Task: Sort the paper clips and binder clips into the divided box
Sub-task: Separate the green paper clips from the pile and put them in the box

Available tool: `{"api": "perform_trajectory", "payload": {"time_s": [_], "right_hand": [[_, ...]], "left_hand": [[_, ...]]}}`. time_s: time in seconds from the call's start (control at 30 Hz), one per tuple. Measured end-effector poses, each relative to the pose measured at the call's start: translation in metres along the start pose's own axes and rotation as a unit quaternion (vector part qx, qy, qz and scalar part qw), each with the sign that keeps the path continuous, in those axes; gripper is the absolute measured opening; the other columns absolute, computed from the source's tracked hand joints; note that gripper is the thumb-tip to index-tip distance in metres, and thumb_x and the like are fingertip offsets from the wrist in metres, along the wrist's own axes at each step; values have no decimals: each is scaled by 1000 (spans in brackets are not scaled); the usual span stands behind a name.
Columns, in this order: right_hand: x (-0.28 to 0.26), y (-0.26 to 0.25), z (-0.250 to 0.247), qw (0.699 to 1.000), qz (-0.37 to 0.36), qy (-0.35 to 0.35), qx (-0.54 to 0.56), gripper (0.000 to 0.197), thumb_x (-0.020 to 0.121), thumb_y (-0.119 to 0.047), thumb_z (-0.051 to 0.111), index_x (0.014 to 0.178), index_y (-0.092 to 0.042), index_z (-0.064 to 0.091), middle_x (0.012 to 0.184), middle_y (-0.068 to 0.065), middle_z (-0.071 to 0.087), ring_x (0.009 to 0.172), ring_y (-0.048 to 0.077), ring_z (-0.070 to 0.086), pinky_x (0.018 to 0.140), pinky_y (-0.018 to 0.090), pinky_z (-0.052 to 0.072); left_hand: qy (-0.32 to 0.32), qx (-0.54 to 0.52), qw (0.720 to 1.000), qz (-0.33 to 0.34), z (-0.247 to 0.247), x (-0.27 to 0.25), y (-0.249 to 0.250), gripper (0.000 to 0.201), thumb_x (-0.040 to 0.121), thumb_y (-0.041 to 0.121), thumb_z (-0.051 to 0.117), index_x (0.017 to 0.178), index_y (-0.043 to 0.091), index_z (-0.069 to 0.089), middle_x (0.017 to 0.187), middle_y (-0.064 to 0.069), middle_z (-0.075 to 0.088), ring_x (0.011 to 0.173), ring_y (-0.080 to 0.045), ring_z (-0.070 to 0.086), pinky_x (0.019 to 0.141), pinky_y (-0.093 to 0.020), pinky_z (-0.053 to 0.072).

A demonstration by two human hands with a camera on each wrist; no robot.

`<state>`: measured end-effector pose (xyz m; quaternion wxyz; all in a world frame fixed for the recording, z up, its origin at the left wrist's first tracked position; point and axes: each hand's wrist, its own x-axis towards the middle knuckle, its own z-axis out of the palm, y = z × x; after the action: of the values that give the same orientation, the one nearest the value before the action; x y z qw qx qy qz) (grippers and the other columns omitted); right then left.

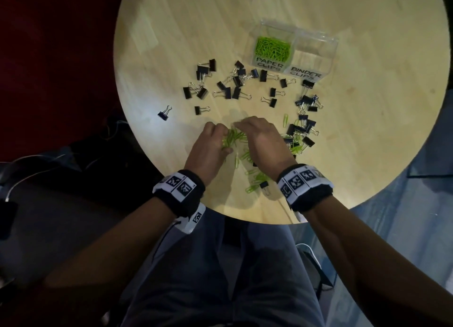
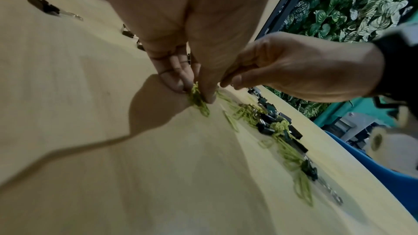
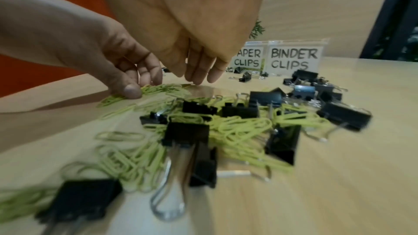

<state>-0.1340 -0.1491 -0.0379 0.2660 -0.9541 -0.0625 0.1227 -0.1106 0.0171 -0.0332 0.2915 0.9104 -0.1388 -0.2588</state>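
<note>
On the round wooden table (image 1: 171, 44), my left hand (image 1: 226, 140) pinches a bunch of green paper clips (image 1: 234, 139) between thumb and curled fingers; the same bunch of paper clips (image 2: 196, 99) shows in the left wrist view. My right hand (image 1: 242, 128) rests straight fingertips (image 3: 199, 79) on the table beside that bunch and holds nothing. More green clips mixed with black binder clips (image 3: 237, 128) lie under and right of my right wrist. The clear divided box (image 1: 328, 56) stands at the back right. Its PAPER CLIPS half (image 1: 272, 48) holds green clips. Its BINDER CLIPS half (image 1: 313, 54) looks empty.
Several black binder clips (image 1: 228, 92) are scattered across the middle of the table, and another cluster (image 1: 306, 106) lies to the right. One lone binder clip (image 1: 164, 113) sits near the left rim. The table's near edge (image 1: 245, 220) is close behind my wrists.
</note>
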Motion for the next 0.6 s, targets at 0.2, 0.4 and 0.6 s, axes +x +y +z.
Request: {"api": "perform_trajectory", "payload": {"time_s": [0.2,0.4,0.6], "right_hand": [[-4,11,-1,1000,27,0,-13,63,76,-19,79,132,-7,53,122,11,51,110,30,51,92,43,48],[2,3,0,999,41,15,-25,18,85,-8,68,102,-7,66,101,10,58,98,29,56,79,36,49],[8,12,-12,994,91,-28,54,3,90,-11,63,90,-8,64,94,8,61,88,25,59,75,33,49]], "left_hand": [[7,13,999,47,0,0,2,65,67,11,85,123,6,53,115,-13,46,101,-29,55,79,-31,46],[17,23,999,43,-3,10,9,32,80,2,69,110,4,58,104,-14,50,86,-28,56,73,-33,47],[3,18,999,39,-10,19,10,30,78,3,59,107,8,61,97,-12,54,83,-28,57,71,-37,50]]}}
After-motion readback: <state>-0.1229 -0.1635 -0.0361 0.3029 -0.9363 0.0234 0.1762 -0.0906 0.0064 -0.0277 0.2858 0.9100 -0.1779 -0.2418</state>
